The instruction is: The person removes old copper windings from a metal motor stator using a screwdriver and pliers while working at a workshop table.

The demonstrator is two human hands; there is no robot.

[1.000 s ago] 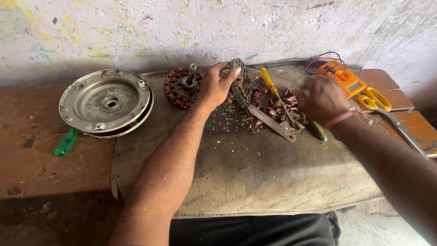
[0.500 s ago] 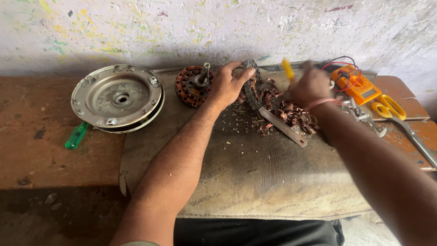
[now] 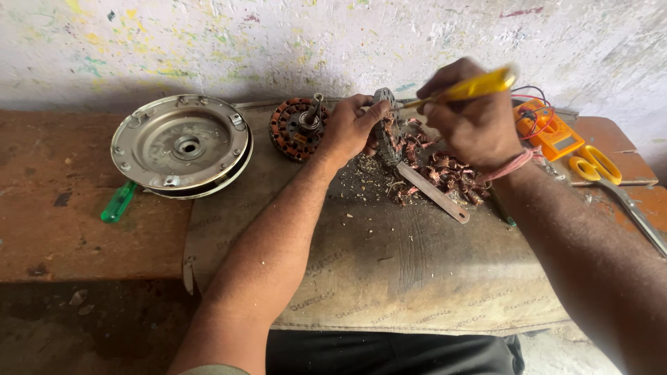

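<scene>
Right hand [image 3: 476, 121] grip closed around yellow-handled screwdriver [image 3: 472, 87]. Left hand [image 3: 351, 128] grip clamps stator [image 3: 384, 125] upright, far centre of surface [image 3: 417, 271]. Copper wire scraps [image 3: 451, 173] just right. Orange multimeter [image 3: 549, 132] far right.

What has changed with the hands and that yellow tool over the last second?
The right hand has lifted the yellow-handled screwdriver off the pile of copper wire scraps and brought its tip up to the stator. The left hand still grips that stator, standing on edge. The round metal cover, scissors and orange meter stayed put.
</scene>
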